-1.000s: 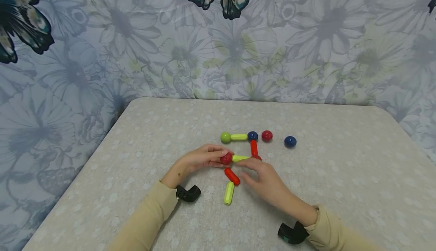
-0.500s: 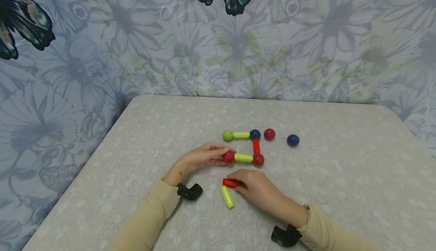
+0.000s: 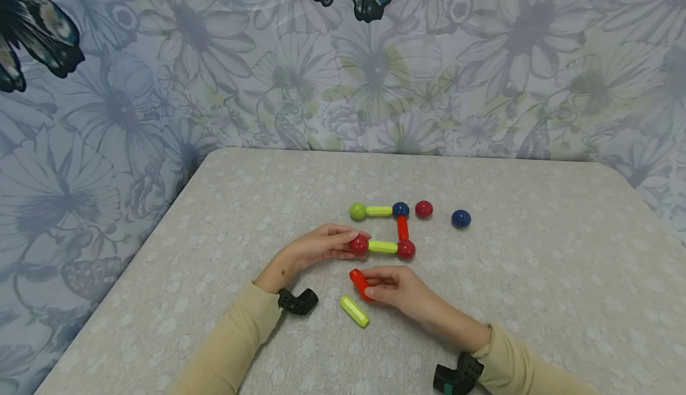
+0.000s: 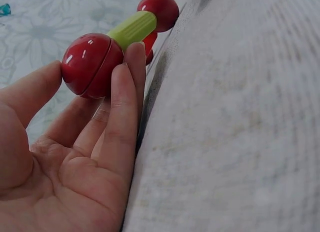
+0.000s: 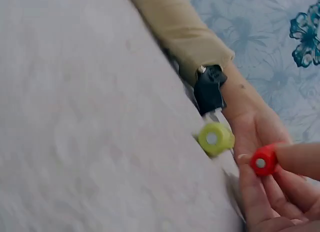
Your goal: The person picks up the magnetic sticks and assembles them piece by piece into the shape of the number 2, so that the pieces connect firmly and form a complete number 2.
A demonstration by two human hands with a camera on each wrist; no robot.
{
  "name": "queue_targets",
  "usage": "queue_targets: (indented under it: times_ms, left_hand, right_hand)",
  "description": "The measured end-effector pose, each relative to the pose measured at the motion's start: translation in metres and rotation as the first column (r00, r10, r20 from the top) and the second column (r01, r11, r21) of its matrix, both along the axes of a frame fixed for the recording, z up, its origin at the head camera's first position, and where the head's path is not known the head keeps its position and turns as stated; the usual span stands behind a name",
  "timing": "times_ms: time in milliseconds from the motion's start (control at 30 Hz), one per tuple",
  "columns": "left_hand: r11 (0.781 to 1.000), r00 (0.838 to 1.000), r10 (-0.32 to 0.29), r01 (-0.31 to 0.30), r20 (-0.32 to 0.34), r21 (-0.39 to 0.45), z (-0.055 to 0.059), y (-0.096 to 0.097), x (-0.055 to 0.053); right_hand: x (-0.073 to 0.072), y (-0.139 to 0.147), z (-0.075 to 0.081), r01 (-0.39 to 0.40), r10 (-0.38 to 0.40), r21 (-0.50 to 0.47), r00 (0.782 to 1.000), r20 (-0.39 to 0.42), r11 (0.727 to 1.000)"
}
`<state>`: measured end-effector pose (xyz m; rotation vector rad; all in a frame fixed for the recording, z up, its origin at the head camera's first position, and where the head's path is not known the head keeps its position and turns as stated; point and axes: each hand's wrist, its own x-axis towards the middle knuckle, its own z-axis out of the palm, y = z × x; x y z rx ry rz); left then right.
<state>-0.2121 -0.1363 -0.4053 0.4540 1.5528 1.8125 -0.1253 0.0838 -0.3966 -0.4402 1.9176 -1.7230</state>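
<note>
My left hand (image 3: pixel 324 244) pinches a red ball (image 3: pixel 359 245) between thumb and fingers. That ball is joined to a yellow-green rod (image 3: pixel 383 246), which ends at a second red ball (image 3: pixel 406 249). From there a red rod (image 3: pixel 402 228) runs back to a blue ball (image 3: pixel 401 210), and another yellow-green rod (image 3: pixel 379 211) links it to a green ball (image 3: pixel 358 211). Nearer the front, my right hand (image 3: pixel 399 288) pinches a loose red magnetic rod (image 3: pixel 360 285). In the right wrist view its silvery end disc shows on the red rod (image 5: pixel 262 161).
A loose yellow-green rod (image 3: pixel 355 311) lies on the table in front of the right hand's fingertips. Beyond the joined pieces lie a loose red ball (image 3: pixel 424 209) and a loose blue ball (image 3: pixel 461 218). The patterned wall meets the table's far edge.
My right hand has left the joined rods, come down to the loose red rod and taken hold of it, turning it. The loose yellow-green rod has swung round. My left hand stays on its ball.
</note>
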Motion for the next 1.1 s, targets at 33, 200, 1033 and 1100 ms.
queue_targets:
  times_ms: [33,200,1033,1100]
  left_hand:
    - [1.0,1.0,0.002,-0.002,0.0,-0.004,0.0,0.0,0.0]
    - [1.0,1.0,0.0,0.0,-0.007,-0.015,0.001,0.001,-0.001]
    - [0.998,0.999,0.031,-0.03,0.016,-0.058,0.002,0.0,0.002]
    - [0.997,0.999,0.042,-0.041,0.019,-0.067,0.003,0.0,0.002]
  right_hand:
    - [0.0,-0.001,-0.001,0.025,-0.017,-0.075,0.994,0.107,0.997]
    - [-0.002,-0.004,-0.001,0.163,-0.031,-0.289,0.911,0.412,0.943]
    - [-0.027,0.04,0.017,-0.029,0.031,-0.033,0.997,0.068,0.999]
    - [-0.038,0.057,0.025,0.071,-0.065,0.04,0.99,-0.122,0.997]
